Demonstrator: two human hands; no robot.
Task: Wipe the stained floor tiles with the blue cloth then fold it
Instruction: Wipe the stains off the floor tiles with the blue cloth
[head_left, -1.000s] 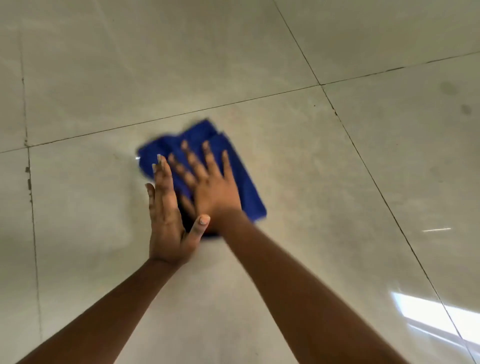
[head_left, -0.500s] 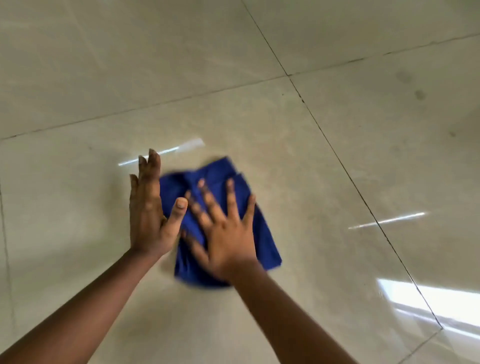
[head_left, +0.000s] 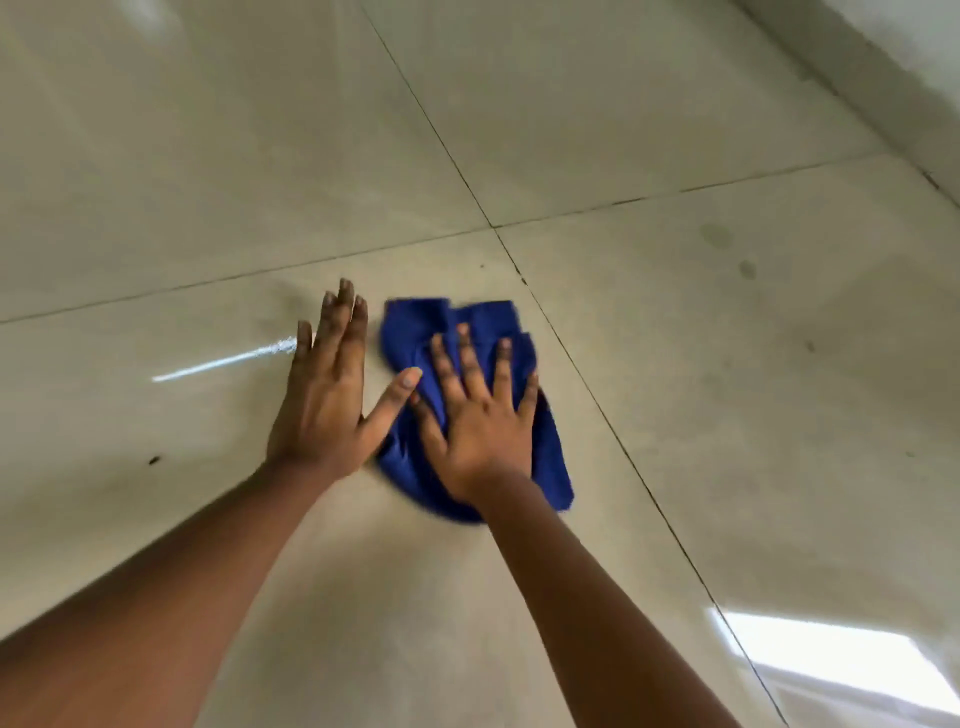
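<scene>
Two hands work on the pale floor tiles: the right hand lies flat with fingers spread on top of the crumpled blue cloth, pressing it to the floor. Just beside the cloth's left edge, the left hand is stretched out with straight fingers, its thumb reaching across to touch the fabric. Faint dark stains mark the neighbouring tile, well apart from the cloth.

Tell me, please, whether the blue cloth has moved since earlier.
Yes. The blue cloth has slid rightward, toward the grout line running beside it.
</scene>
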